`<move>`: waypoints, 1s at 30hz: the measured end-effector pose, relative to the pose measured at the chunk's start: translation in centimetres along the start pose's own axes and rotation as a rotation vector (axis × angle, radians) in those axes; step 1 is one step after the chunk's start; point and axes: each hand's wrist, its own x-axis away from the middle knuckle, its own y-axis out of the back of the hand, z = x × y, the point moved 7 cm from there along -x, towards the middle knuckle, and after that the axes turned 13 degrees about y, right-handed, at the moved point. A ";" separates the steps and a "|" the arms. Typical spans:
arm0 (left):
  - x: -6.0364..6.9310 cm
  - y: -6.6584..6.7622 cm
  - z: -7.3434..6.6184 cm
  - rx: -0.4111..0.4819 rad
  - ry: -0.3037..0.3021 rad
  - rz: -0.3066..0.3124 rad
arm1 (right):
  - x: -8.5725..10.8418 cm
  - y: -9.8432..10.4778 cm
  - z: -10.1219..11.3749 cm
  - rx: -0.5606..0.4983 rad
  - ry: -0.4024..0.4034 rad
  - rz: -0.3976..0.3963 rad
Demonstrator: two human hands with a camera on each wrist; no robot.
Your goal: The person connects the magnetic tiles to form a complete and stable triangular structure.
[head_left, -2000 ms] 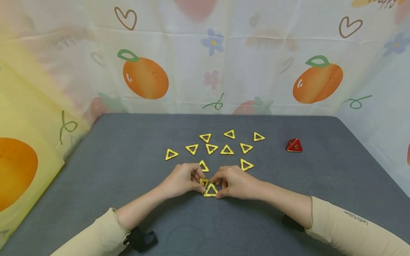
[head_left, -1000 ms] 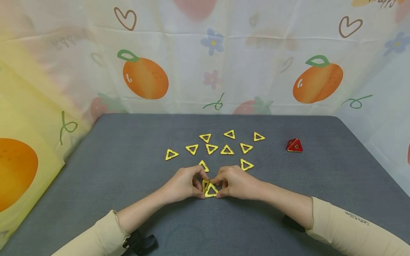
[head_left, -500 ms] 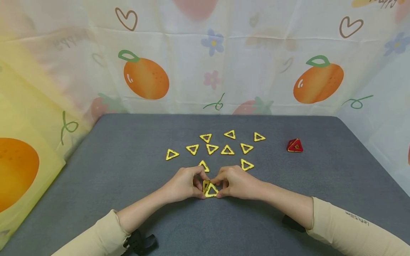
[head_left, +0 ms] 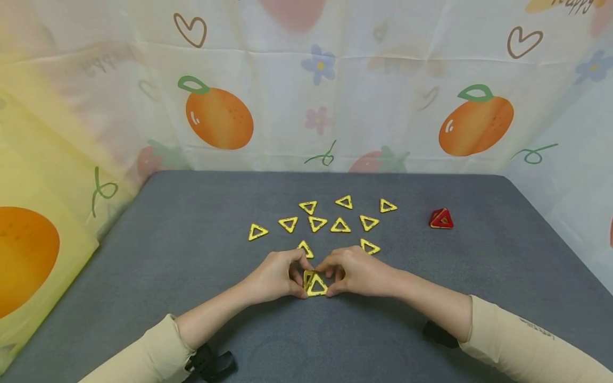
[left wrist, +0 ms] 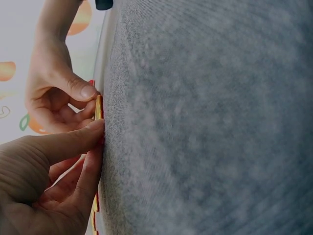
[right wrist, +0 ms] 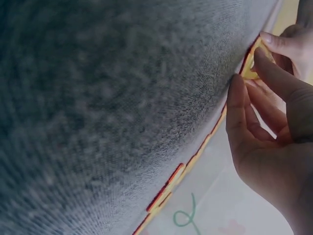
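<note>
**Two Hands Pinch Yellow Triangles Together at a Grey Table**

Seen from the head, a person in cream sleeves (head_left: pixel 153 348) works at the lower centre of the frame, above a grey table (head_left: pixel 201 213). The left hand (head_left: pixel 274 275) pinches the left triangle (head_left: pixel 305 278), a yellow piece that looks tilted up, between thumb and forefinger. The right hand (head_left: pixel 359 272) grips the front triangle (head_left: pixel 317 293), also yellow, with the forefinger near its top point and the thumb at its lower right corner. The two pieces meet side by side between the hands. Ten loose triangles (head_left: pixel 340 230), yellow with open middles, lie scattered across the middle of the frame; two of them sit just above the fingers. A red block (head_left: pixel 441 218) stands at centre right, well apart. Printed cloth (head_left: pixel 282 106) with oranges, hearts and flowers fills the upper frame.

From the left wrist, both hands meet at left of frame, their fingertips on a thin yellow edge close to the table surface. Which of the two pieces it is cannot be told.

From the right wrist, the right hand's thumb and forefinger hold yellow, red-edged work at upper right, with the left hand's fingers just beyond. More red-and-yellow edges line the table toward the bottom of the frame.
</note>
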 end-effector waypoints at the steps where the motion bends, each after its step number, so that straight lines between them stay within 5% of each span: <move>1: 0.0 0.0 0.0 0.000 0.001 0.000 | 0.1 0.2 -0.1 0.007 -0.003 -0.004; 8: 0.0 0.1 0.0 -0.009 -0.005 -0.018 | 0.6 3.0 -1.0 0.047 -0.049 -0.064; 19: 0.0 0.1 -0.1 -0.010 -0.016 -0.005 | 2.7 7.5 -5.8 0.070 -0.223 -0.120; 30: 0.0 0.1 -0.1 -0.014 -0.012 0.005 | 4.2 7.6 -8.7 -0.023 -0.310 -0.033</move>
